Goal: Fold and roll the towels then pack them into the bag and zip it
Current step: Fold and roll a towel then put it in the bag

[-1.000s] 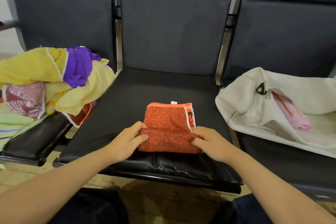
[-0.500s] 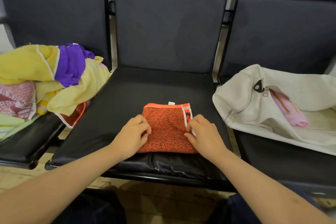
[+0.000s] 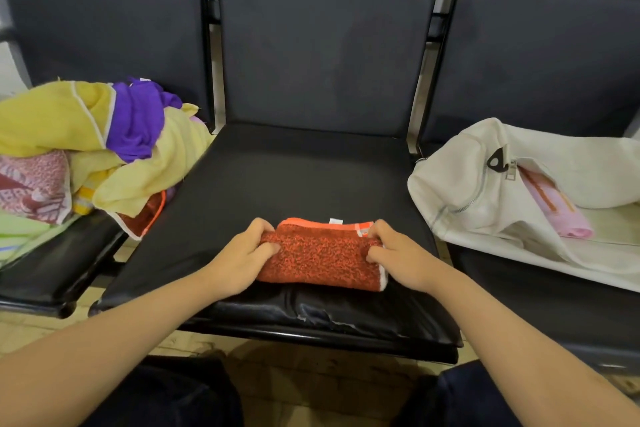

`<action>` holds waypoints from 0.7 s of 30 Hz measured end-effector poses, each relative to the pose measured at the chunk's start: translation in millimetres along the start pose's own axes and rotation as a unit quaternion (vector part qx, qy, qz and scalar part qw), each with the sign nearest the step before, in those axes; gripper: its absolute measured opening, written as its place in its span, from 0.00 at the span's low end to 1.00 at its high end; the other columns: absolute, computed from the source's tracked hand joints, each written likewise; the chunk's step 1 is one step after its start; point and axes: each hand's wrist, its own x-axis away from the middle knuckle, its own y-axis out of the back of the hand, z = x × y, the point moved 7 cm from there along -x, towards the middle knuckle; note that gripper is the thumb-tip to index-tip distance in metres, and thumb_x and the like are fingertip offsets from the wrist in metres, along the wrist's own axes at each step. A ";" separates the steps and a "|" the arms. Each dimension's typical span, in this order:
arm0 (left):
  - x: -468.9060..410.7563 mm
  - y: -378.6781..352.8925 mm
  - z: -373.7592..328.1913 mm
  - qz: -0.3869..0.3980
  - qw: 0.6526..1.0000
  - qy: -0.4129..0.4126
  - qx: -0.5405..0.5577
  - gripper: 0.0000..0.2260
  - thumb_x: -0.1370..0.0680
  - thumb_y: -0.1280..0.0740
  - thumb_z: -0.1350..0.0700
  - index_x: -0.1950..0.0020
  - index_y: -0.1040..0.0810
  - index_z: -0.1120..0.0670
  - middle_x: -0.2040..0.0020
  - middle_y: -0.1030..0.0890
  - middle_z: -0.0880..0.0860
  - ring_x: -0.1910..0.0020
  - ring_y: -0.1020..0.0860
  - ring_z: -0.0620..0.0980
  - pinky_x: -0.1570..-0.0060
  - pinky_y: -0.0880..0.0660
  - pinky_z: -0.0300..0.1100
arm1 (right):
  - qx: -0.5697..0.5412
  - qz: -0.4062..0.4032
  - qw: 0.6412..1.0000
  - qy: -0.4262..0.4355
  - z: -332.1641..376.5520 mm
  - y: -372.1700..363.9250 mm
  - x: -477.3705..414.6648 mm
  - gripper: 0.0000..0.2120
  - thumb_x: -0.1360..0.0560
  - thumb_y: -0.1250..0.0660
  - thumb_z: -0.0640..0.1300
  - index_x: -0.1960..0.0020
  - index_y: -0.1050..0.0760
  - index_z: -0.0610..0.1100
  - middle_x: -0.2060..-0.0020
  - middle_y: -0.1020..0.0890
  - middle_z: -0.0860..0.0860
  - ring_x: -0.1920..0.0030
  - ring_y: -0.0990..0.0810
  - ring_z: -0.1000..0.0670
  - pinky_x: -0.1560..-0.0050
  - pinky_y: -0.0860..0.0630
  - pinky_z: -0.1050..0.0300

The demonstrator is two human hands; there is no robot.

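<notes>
While both hands, left hand (image 3: pixel 244 255) and right hand (image 3: pixel 398 255), curl their fingers around an orange towel (image 3: pixel 320 255) on the middle seat (image 3: pixel 294 180), rolling looks nearly finished; next comes packing it into the white bag (image 3: pixel 460 184) at right.

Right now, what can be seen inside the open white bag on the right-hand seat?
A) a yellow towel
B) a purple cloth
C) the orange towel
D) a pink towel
D: a pink towel shows through the unzipped opening of the white bag, while the orange towel is gripped by the left hand and right hand on the middle seat.
</notes>
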 end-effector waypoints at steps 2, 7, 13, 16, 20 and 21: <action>-3.3 -6.2 0.7 0.002 0.999 0.030 -0.021 0.02 0.19 0.40 0.53 0.50 0.31 0.51 0.58 0.24 0.47 0.57 0.25 0.44 0.60 0.32 0.36 | -0.004 0.019 1.000 -0.020 -4.1 -5.4 -1.8 0.03 0.22 0.40 0.42 0.50 0.29 0.45 0.56 0.23 0.49 0.57 0.25 0.54 0.57 0.31 0.59; -9.8 -4.1 6.4 -0.075 0.990 0.014 -0.116 0.12 0.24 0.32 0.51 0.45 0.31 0.52 0.53 0.30 0.49 0.56 0.27 0.48 0.54 0.32 0.40 | 0.112 -0.042 0.993 -0.012 -8.1 -0.8 -5.3 0.09 0.23 0.35 0.47 0.47 0.26 0.43 0.55 0.27 0.52 0.54 0.25 0.51 0.58 0.31 0.59; -6.2 -7.8 -5.4 0.040 0.969 -0.159 -0.187 0.37 0.32 0.47 0.24 0.40 0.23 0.51 0.45 0.26 0.45 0.46 0.26 0.42 0.41 0.30 0.39 | 0.234 -0.043 0.962 0.135 20.2 -4.5 1.3 0.04 0.24 0.36 0.47 0.51 0.27 0.48 0.52 0.27 0.54 0.50 0.25 0.50 0.48 0.27 0.53; -4.5 -9.6 6.9 0.089 0.960 -0.142 -0.226 0.41 0.37 0.40 0.23 0.31 0.33 0.47 0.38 0.29 0.42 0.40 0.30 0.39 0.37 0.34 0.38 | 0.264 0.015 0.958 0.113 13.7 -10.5 2.6 0.22 0.29 0.33 0.63 0.44 0.31 0.50 0.51 0.29 0.57 0.53 0.27 0.54 0.53 0.29 0.57; -6.0 -1.7 5.2 0.035 0.977 -0.122 -0.170 0.20 0.32 0.41 0.32 0.47 0.34 0.42 0.54 0.23 0.44 0.55 0.25 0.40 0.53 0.30 0.38 | 0.199 0.012 0.974 0.107 9.9 -8.3 -0.2 0.15 0.26 0.30 0.55 0.44 0.27 0.51 0.52 0.23 0.55 0.55 0.24 0.55 0.54 0.28 0.61; -5.9 -0.1 4.0 0.029 0.985 -0.105 -0.134 0.19 0.32 0.42 0.32 0.50 0.32 0.43 0.58 0.23 0.46 0.59 0.25 0.41 0.57 0.31 0.36 | 0.146 0.010 0.985 0.095 9.6 -5.3 -0.8 0.06 0.25 0.31 0.52 0.50 0.26 0.53 0.57 0.22 0.55 0.59 0.23 0.56 0.56 0.28 0.62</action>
